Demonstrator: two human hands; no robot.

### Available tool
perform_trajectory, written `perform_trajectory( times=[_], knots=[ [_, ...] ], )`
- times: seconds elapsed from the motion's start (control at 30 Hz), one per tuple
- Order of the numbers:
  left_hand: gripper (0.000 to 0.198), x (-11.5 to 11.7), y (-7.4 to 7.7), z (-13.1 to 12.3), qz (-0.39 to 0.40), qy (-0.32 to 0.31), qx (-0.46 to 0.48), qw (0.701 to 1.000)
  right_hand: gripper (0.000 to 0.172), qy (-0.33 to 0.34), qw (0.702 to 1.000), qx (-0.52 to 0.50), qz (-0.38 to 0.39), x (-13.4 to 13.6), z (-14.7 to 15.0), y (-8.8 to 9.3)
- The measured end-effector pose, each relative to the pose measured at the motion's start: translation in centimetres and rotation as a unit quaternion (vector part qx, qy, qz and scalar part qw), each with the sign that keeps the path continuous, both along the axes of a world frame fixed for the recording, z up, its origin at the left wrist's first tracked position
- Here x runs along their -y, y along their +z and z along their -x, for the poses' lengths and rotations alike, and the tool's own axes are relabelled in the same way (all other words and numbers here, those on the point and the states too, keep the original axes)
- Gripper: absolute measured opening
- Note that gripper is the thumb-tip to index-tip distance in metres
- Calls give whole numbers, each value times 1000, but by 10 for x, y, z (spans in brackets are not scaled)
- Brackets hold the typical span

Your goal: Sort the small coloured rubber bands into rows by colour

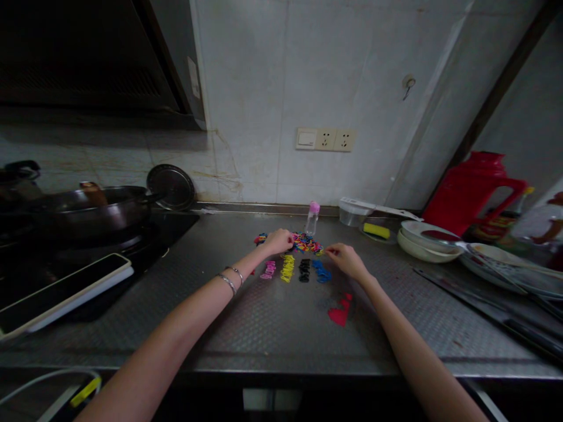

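Several small bands in mixed colours form a pile [307, 242] at the back middle of the metal counter. My left hand [280, 241] is over the pile's left part, its fingers pinched; what they hold is too small to see. Just right of the pile, my right hand [343, 258] has its thumb and fingertips together, and nothing can be made out between them. In front of the pile lie separate groups: pink [268, 269], yellow [288, 268], black [304, 270] and blue [321, 271]. Red heart-shaped pieces [339, 315] lie nearer the front, left of my right forearm.
A pink-capped clear bottle [312, 219] stands behind the pile. Bowls [428, 241], a yellow sponge [376, 231], a red jug [466, 190] and a long knife [484, 313] are at right. A pan [92, 214] and a phone-like device [65, 293] are at left.
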State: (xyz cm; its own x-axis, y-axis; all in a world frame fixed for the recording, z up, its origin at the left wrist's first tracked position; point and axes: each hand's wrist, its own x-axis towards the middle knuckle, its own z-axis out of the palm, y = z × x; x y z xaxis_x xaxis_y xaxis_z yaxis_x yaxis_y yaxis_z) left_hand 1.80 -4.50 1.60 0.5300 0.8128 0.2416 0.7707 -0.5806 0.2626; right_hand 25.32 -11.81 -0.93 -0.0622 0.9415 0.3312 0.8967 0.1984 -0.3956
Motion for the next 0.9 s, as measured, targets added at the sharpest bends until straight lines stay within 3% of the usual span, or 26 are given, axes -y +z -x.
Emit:
perform_trajectory(
  times=[0.2,0.43,0.7,0.9],
  knots=[
    [20,19,1,-31,18,-64,22,998,24,-50,999,14,8,-4,-8,-7],
    [21,37,-7,-55,51,-114,-1,992,26,-37,999,16,15,1,-5,-9],
    [25,28,-2,-27,64,-142,83,984,26,-56,996,70,28,-2,0,-5],
    [27,17,2,12,70,-89,138,984,22,-60,994,76,41,-8,-4,-2]
  ],
)
